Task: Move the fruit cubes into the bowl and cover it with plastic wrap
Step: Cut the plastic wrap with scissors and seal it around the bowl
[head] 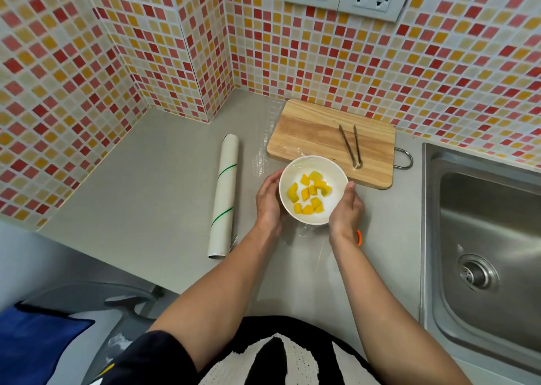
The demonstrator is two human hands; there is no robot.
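Observation:
A white bowl [295,169] stands on the grey counter in front of the cutting board, with several yellow fruit cubes [309,195] inside. Clear plastic wrap [304,234] is stretched over its top and hangs loose below its near side. My left hand [268,203] cups the bowl's left wall, and my right hand [345,209] presses against its right wall. The roll of plastic wrap [224,194] lies to the left of the bowl, pointing away from me.
A wooden cutting board [316,133] lies behind the bowl with metal tongs [351,146] on it. A steel sink [483,238] is at the right. An orange object [359,237] peeks out under my right wrist. Tiled walls close the corner.

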